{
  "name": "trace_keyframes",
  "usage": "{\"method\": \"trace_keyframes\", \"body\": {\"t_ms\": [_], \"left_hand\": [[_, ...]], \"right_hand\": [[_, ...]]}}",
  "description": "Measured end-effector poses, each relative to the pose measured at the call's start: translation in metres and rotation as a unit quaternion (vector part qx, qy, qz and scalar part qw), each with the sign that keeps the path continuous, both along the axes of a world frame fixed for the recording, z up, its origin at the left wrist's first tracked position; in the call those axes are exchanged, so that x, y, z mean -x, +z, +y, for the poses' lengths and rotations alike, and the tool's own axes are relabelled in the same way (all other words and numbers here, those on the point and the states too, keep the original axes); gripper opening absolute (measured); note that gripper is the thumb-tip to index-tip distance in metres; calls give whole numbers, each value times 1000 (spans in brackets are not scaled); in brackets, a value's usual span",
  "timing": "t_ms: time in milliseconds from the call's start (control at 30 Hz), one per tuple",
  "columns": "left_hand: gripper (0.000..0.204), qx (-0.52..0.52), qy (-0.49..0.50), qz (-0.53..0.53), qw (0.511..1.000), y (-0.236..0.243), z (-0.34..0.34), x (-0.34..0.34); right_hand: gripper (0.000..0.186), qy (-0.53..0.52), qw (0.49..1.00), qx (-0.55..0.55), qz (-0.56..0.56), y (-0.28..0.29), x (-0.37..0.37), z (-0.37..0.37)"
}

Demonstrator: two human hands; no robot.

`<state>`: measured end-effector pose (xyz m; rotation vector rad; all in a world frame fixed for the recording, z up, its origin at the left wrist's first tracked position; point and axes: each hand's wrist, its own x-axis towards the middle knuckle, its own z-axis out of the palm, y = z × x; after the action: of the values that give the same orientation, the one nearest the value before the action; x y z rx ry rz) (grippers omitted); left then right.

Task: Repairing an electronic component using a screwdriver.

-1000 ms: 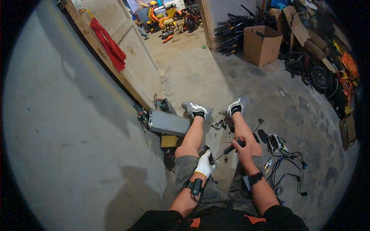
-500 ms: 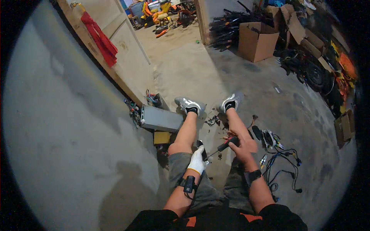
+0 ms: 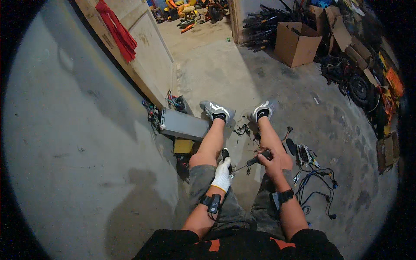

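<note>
My left hand (image 3: pixel 222 177), in a white knitted glove, is closed around a small black part (image 3: pixel 225 153) above my left thigh. Only the upper end of that part shows past the glove, so its kind cannot be made out. In my bare right hand (image 3: pixel 272 165) is a screwdriver (image 3: pixel 253 160) with a dark handle. Its thin shaft points left and down, and the tip reaches the lower edge of the held part beside the glove. Small dark bits (image 3: pixel 243 129) lie on the floor between my shoes.
To the left, a grey metal case (image 3: pixel 184 125) and a yellow block (image 3: pixel 183 146) stand by the wall. On the right lie an opened device (image 3: pixel 304 155), pliers (image 3: pixel 296 178) and a black wiring harness (image 3: pixel 318 174). Farther off are a cardboard box (image 3: pixel 299 48) and a door (image 3: pixel 147 47).
The view has shifted slightly. The right hand has turned a little around the screwdriver handle, while the tip stays at the part in the left hand.
</note>
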<state>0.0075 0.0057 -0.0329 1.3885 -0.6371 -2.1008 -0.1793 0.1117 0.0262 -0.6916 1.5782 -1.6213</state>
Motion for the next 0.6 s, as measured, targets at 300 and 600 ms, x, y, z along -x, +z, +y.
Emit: {"method": "trace_keyframes", "body": {"t_ms": [300, 600], "left_hand": [[37, 65, 1, -47, 997, 10, 0, 6], [39, -39, 43, 49, 997, -6, -5, 7]], "right_hand": [[45, -51, 992, -93, 65, -23, 12, 4], [49, -9, 1000, -22, 11, -5, 20, 23]]}}
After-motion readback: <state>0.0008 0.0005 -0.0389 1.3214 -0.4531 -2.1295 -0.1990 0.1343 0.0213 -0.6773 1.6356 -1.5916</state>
